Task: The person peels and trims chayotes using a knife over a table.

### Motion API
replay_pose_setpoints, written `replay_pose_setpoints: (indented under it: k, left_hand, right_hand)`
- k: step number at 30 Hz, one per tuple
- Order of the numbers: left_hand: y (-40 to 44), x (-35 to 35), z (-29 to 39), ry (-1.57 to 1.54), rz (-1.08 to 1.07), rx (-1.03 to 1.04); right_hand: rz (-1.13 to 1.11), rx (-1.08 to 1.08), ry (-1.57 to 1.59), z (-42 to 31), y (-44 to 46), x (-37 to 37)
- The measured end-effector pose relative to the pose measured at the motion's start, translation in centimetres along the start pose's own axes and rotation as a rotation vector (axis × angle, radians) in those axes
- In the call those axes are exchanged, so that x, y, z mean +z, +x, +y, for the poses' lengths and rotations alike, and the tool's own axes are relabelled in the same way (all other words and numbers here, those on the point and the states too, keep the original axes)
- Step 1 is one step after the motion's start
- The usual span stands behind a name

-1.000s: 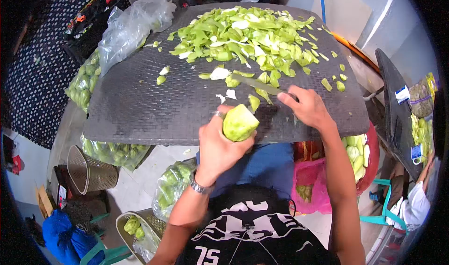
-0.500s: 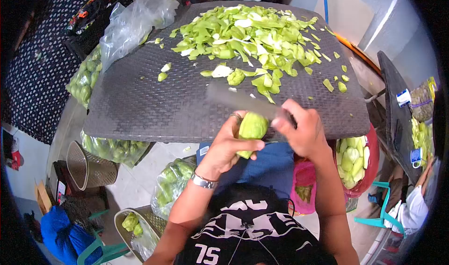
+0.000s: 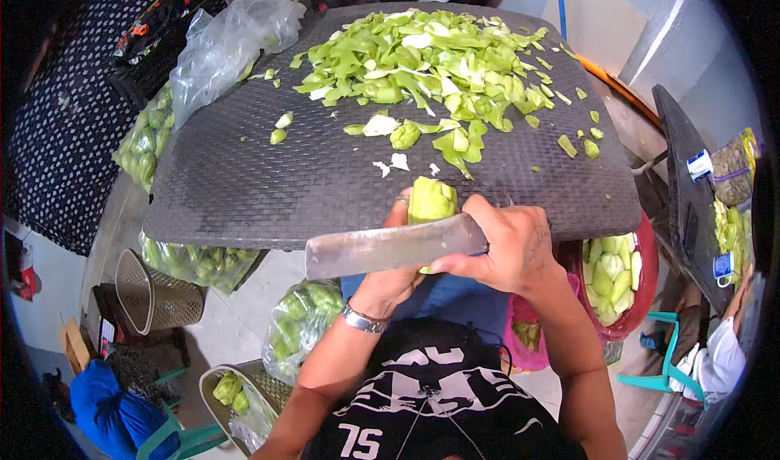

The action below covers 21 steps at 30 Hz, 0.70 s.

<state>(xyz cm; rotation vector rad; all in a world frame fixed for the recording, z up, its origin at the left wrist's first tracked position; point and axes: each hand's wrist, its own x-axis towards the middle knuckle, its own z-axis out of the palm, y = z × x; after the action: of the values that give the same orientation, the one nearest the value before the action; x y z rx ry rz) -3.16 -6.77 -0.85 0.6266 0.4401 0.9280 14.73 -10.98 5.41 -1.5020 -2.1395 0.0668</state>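
A partly peeled green chayote [image 3: 432, 199] is gripped in my left hand [image 3: 396, 275] at the table's near edge; the knife hides part of that hand. My right hand [image 3: 512, 245] is closed around the handle of a broad-bladed knife [image 3: 390, 249]. The blade lies across the front of the chayote and points left. Beyond my hands, a wide heap of green peels [image 3: 422, 58] covers the far part of the dark woven table [image 3: 236, 180]. A small knobbly green piece [image 3: 405, 135] and white scraps [image 3: 399, 161] lie nearer.
At lower right, a red basin [image 3: 643, 298] holds peeled chayotes, beside a pink bag [image 3: 520, 354]. Bags of chayotes [image 3: 301, 322] stand on the floor at left near a woven bin [image 3: 158, 293]. A clear plastic bag [image 3: 236, 50] rests on the table's left corner. Another person's sleeve [image 3: 721, 362] shows far right.
The knife has swung from beyond the chayote down toward me and now crosses in front of it. My right hand has shifted slightly left. More white scraps show on the table.
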Motion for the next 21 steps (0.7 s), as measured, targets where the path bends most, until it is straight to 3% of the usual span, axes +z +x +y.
replay_pose_setpoints:
  k: [4,7,8,9,10,11,14,18,21]
  left_hand:
    - [0.6,0.8,0.4,-0.087,0.08,-0.024]
    - [-1.3,0.0,0.5,0.034,-0.03,0.046]
    - [-1.2,0.1,0.8,0.08,-0.088,0.062]
    - [-1.1,0.3,1.1,0.123,-0.14,0.076]
    - [-1.2,0.6,1.5,0.169,-0.196,0.091]
    - [-1.3,1.1,1.5,0.155,-0.161,0.125]
    - [-0.2,0.5,2.7,0.132,0.029,-0.03]
    - [1.4,-1.7,1.9,0.019,0.015,-0.167]
    - [1.6,-0.9,2.2,0.223,0.144,-0.076]
  right_hand:
    - [0.051,-0.024,-0.003,0.2,-0.1,0.6]
    - [0.071,-0.01,-0.027,1.8,0.5,-0.1]
    - [0.072,0.093,-0.007,3.4,1.0,-0.2]
    - [0.037,0.38,0.163,5.4,2.0,0.1]
    - [-0.008,0.54,0.144,7.7,2.9,-0.2]
    - [-0.004,0.586,0.122,10.4,3.2,0.1]
    - [-0.074,0.779,0.047,11.6,3.8,-0.7]
    - [-0.025,0.661,0.193,9.1,3.0,-0.2]
    - [-0.058,0.75,0.491,7.6,1.8,1.3]
